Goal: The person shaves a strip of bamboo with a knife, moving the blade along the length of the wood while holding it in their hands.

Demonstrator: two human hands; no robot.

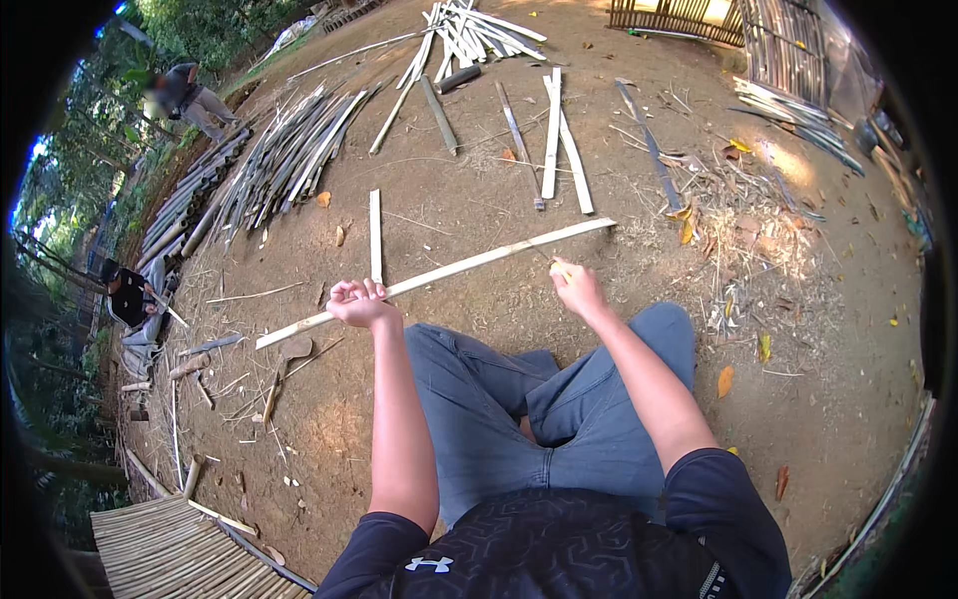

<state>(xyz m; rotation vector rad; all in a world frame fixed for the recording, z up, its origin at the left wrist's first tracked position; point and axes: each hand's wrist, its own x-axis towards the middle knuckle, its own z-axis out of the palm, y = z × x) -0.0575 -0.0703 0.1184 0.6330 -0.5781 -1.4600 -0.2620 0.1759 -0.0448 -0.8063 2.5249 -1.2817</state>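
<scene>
A long pale bamboo strip (459,267) lies slantwise in front of my crossed legs, its right end farther off. My left hand (359,303) is closed with curled fingers around the strip, left of its middle. My right hand (577,288) is closed on a small thin tool (542,253), whose dark slender tip points at the strip; its exact kind is too small to tell. A shorter pale strip (375,235) lies on the ground beyond my left hand, its near end by the long strip.
Bamboo strips lie in piles at the far middle (469,35) and left (299,150). A hatchet-like tool (284,369) rests left of my knee. Shavings (763,240) cover the ground at right. Two people (195,98) are at the left, one seated (135,299). A bamboo slat platform (180,549) stands lower left.
</scene>
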